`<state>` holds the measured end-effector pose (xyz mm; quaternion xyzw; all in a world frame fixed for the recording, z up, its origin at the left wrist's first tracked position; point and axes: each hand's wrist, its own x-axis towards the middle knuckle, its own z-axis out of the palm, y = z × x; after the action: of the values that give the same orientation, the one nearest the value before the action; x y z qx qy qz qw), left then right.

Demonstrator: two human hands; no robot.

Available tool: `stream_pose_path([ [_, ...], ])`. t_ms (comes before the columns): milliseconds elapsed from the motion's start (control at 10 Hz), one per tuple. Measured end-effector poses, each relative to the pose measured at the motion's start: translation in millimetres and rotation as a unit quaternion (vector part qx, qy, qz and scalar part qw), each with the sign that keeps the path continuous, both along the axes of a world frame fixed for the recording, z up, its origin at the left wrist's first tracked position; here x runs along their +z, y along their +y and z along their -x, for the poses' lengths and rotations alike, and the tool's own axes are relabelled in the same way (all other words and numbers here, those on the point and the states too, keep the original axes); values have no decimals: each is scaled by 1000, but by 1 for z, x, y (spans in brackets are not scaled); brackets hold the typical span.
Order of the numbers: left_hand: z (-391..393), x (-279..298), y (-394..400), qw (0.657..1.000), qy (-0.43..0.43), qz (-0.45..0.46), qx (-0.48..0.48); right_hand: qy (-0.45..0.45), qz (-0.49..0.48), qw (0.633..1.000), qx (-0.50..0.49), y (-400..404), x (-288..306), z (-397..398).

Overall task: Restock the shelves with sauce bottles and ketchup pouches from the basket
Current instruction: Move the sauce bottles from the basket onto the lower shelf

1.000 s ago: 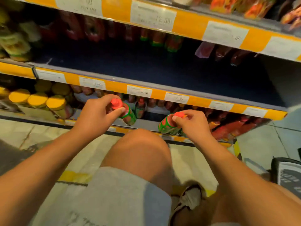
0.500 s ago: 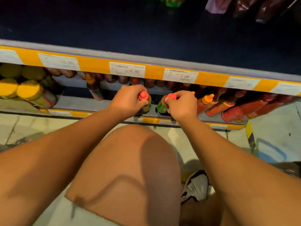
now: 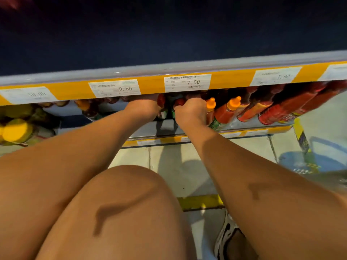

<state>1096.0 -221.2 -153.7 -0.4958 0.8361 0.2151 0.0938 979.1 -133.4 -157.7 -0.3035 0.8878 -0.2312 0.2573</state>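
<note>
Much of the bottom shelf (image 3: 169,129) is hidden under the yellow price strip (image 3: 150,85) of the shelf above, so only the lower parts of the goods show. The left hand (image 3: 144,107) and right hand (image 3: 191,112) both reach in under that strip near the middle of the shelf's front edge. Each is closed around the top of a small sauce bottle: the left bottle (image 3: 161,102) shows only a red cap and a sliver of dark body beside the knuckles, the right bottle (image 3: 179,102) a red cap and a thin strip of green label. The fingers are mostly out of sight behind the knuckles. The two bottles stand close together, just left of the orange-capped bottles (image 3: 228,111), which lean in a row toward the shelf's right end. Yellow-lidded jars (image 3: 16,129) at the left end are blurred. A blue basket (image 3: 300,162) sits on the floor at the right, partly cut off by the right forearm.
</note>
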Motion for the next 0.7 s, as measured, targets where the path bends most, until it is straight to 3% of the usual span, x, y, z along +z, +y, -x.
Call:
stream_pose_path([
  [100, 12, -2, -5, 999, 19, -9, 26, -2, -10, 1000, 2, -4, -2, -1],
  [400, 15, -13, -11, 989, -82, -106, 54, 99, -72, 988, 90, -16, -8, 3],
  [600, 14, -7, -11, 983, -48, -135, 111, 191, -115, 960, 171, -28, -11, 7],
  [700, 7, -20, -17, 983, -132, -124, 31, 198, -127, 953, 194, -29, -13, 9],
])
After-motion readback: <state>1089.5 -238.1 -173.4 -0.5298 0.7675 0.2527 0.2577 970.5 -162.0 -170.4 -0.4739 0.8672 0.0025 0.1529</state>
